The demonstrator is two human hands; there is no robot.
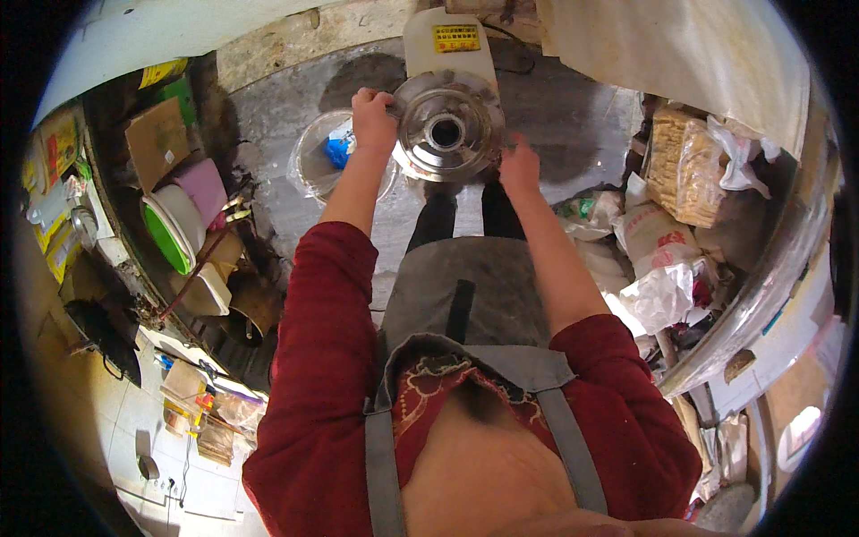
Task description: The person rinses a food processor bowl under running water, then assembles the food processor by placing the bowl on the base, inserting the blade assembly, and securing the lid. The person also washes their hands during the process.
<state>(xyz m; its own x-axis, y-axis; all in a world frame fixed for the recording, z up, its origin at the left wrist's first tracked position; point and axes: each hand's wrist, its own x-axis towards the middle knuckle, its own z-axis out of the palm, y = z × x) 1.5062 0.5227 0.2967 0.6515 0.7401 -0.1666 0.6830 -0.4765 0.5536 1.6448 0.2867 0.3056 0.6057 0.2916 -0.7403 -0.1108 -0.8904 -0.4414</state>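
A round, shiny metal hopper-like piece (425, 154), stepped in rings with a dark hole at its centre, is in front of me. It sits against the near end of a whitish machine body or panel (425, 45) bearing a yellow label. My left hand (373, 118) is closed on the metal piece's upper left edge, at a small dark knob or clamp mostly hidden by the fingers. My right hand (519, 167) is closed at its lower right edge; what the fingers grip there is hidden.
Left of the metal piece stands a clear plastic-lined bin (309, 157) with a blue packet inside. Cardboard, a green-and-white tub (165, 234) and a lilac sheet crowd the left shelf. Plastic bags (658, 242) and a wrapped tan bundle (673, 166) fill the right side.
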